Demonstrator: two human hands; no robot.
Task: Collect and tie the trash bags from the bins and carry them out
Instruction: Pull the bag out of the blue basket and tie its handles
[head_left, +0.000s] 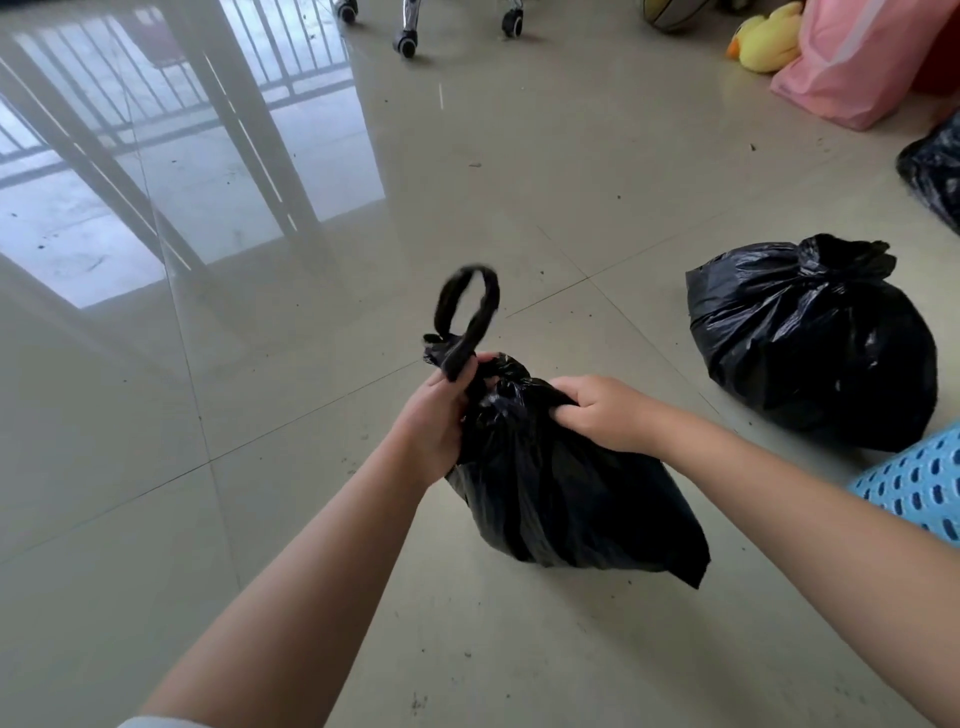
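At lower centre of the frame, the left hand (441, 415) and right hand (602, 413) curl their fingers tight around the gathered neck of a black trash bag (561, 499) on the floor (311, 519), a tied bag (810, 338) lying at right.

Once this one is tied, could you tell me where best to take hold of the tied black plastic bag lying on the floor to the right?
Probably by the bunched knot atop the tied black plastic bag, coming from above. The neck is gathered narrow and points up, while the bulging body below offers no grip.
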